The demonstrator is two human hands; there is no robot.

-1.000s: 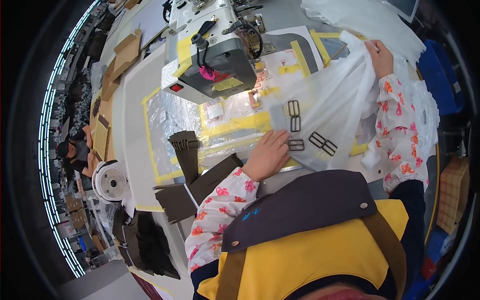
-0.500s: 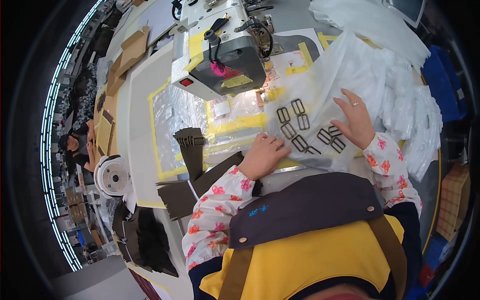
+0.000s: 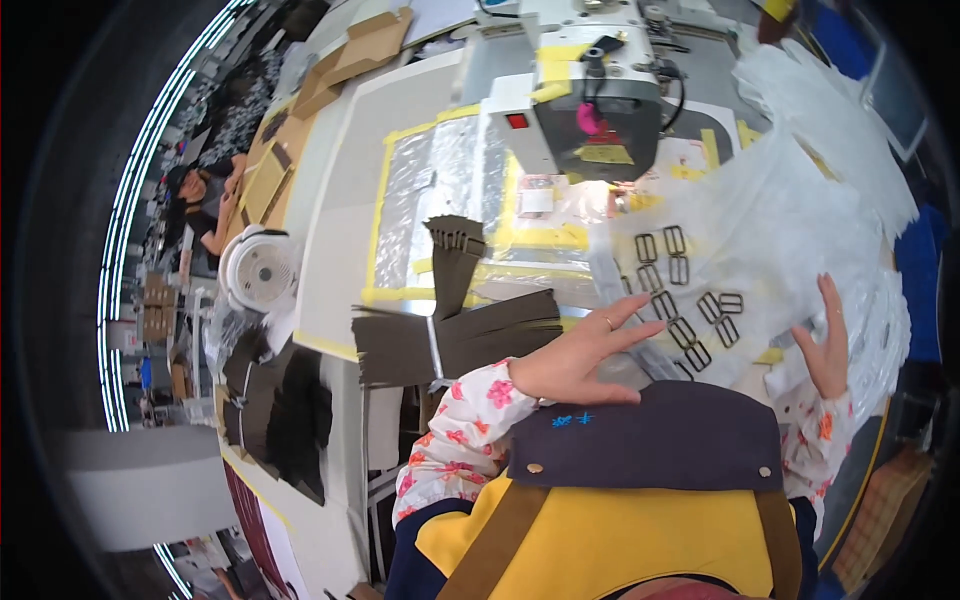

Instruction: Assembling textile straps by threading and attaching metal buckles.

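Note:
Several black slider buckles (image 3: 680,333) lie loosely spread on a thin translucent plastic bag (image 3: 770,240) in front of me. My left hand (image 3: 590,360) hovers at the near left of them, fingers spread, with nothing in it. Its fingertips come close to the nearest buckles; I cannot tell whether they touch. To the right, by the edge of the plastic, my right hand (image 3: 826,345) is raised with thumb and fingers apart, also holding nothing. Left of the buckles rests a bundle of dark brown fabric strips (image 3: 395,345) with a pale tie round it. Another set of strips (image 3: 457,265) stands out behind it, buckles near its far end.
A sewing machine (image 3: 590,130) stands behind the buckles. Yellow tape edges a clear sheet (image 3: 405,200) on the table. At left are a white fan (image 3: 262,268), an open cardboard box (image 3: 370,45), more dark fabric (image 3: 300,420) and a seated person (image 3: 205,205).
My left hand has lifted off the buckles and opened. The right hand has drawn back to the right and toward me. The whole view has turned leftward, and some buckles have spread out.

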